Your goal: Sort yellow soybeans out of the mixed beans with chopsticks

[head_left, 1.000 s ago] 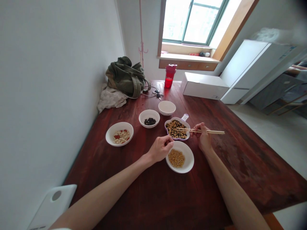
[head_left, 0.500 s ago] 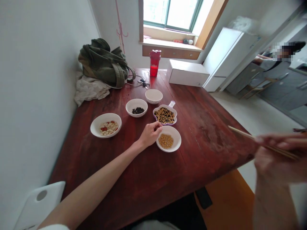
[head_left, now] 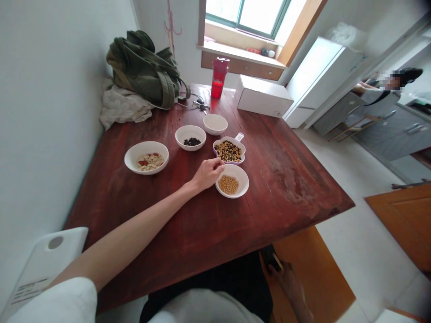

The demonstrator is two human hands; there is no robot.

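Observation:
My left hand (head_left: 208,173) pinches the upper left rim of a white bowl (head_left: 243,188) of yellow beans. Just behind it sits a flower-shaped dish (head_left: 229,151) with mixed black and yellow beans. Low at the right, below the tabletop, my right hand (head_left: 286,276) is at a black phone (head_left: 269,258) on the orange-brown seat; a short piece of the chopsticks (head_left: 278,262) shows by its fingers. Other bowls hold black beans (head_left: 192,141) and pale pieces with red ones (head_left: 150,162); one more white bowl (head_left: 215,124) stands behind.
A green bag (head_left: 144,72) lies on a cloth at the back left, near keys (head_left: 201,106). A red bottle (head_left: 219,78) and a white box (head_left: 264,96) stand at the back. A person (head_left: 380,92) is far right.
My right hand has moved down and left with the chopsticks, from beside the table's right edge to the phone on the seat. My left hand stays at the bowl. The view has shifted.

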